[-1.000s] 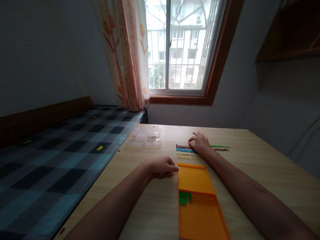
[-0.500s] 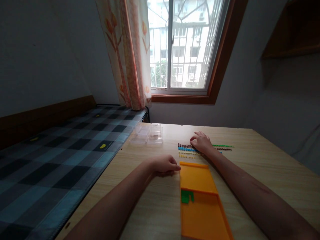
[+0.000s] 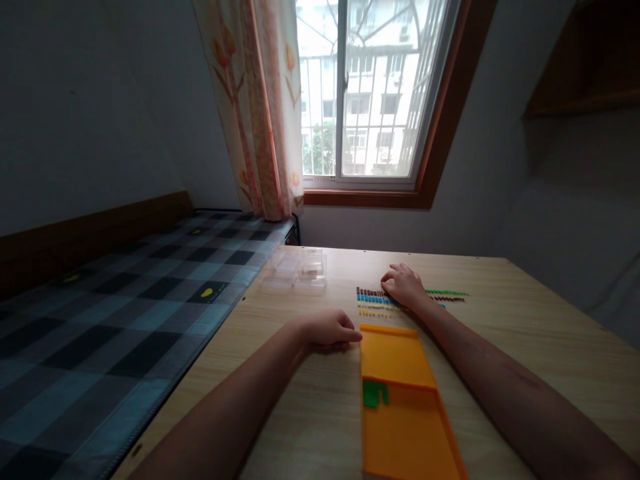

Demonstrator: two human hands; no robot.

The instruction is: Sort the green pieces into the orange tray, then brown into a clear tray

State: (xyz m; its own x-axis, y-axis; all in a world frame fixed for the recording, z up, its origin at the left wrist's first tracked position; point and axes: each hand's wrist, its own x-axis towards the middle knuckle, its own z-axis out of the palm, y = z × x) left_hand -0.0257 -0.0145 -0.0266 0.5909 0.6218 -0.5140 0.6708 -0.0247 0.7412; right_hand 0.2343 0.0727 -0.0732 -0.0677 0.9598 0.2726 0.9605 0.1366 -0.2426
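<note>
My left hand [image 3: 333, 330] rests on the table with fingers curled; its thumb and index finger pinch the upper left edge of the orange tray [image 3: 395, 357]. The tray lies flat and has a raised divider. A patch of small green pieces [image 3: 371, 393] sits just below that divider, against the left wall. Farther back, my right hand [image 3: 403, 285] is over rows of small pieces, its fingers bent down and together. Whatever its fingertips hold is too small to make out. Brown pieces [image 3: 369, 292], blue pieces [image 3: 369, 299] and yellow pieces [image 3: 370, 313] show left of it.
Green pieces [image 3: 447, 292] line up right of my right wrist. Clear plastic boxes [image 3: 311, 270] stand at the table's back left. A bed with a checked cover [image 3: 165, 307] adjoins the left table edge [image 3: 235, 313]. Behind the table are a window [image 3: 377, 100] and a curtain [image 3: 265, 120].
</note>
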